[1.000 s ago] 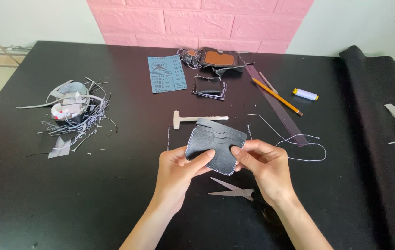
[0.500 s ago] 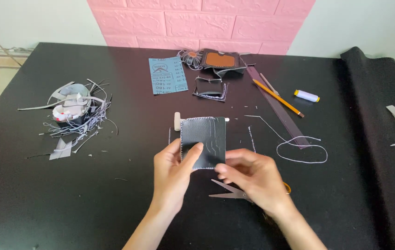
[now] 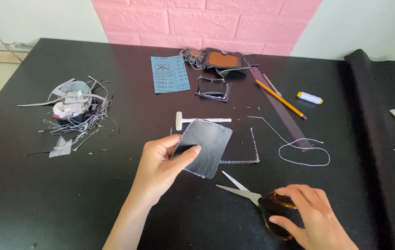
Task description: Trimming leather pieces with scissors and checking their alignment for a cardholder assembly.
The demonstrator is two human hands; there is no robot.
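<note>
I note the left hand (image 3: 160, 164) raised just above the black worktop (image 3: 68, 199), its fingers (image 3: 186, 155) pinched on the near left edge of a dark grey stitched leather piece (image 3: 205, 147), thumb on the upper face, so the piece is tilted and held clear of the surface. The right hand (image 3: 306, 215) lies low at the near right, fingers curled over the amber handles of a pair of scissors (image 3: 253, 196) resting flat with blades closed and pointing left toward the leather; whether the grip is fully closed I cannot tell. I judge the step in hand to be taking up the scissors while the leather is steadied, likely for trimming thread or an edge. The next move, in my estimate, calls for threading fingers into the handle loops and lifting the blades without raking the leather's white stitch line. Just behind the leather lie a small white mallet (image 3: 197, 120) and a flat black stitched panel (image 3: 241, 146), with a loose white thread (image 3: 299, 150) trailing right. Open room exists at the near left and centre; a heap of offcuts (image 3: 75, 109) sits well apart at far left, while ruler (image 3: 278, 106), pencil (image 3: 281, 99) and thread spool (image 3: 309, 97) crowd the far right.
</note>
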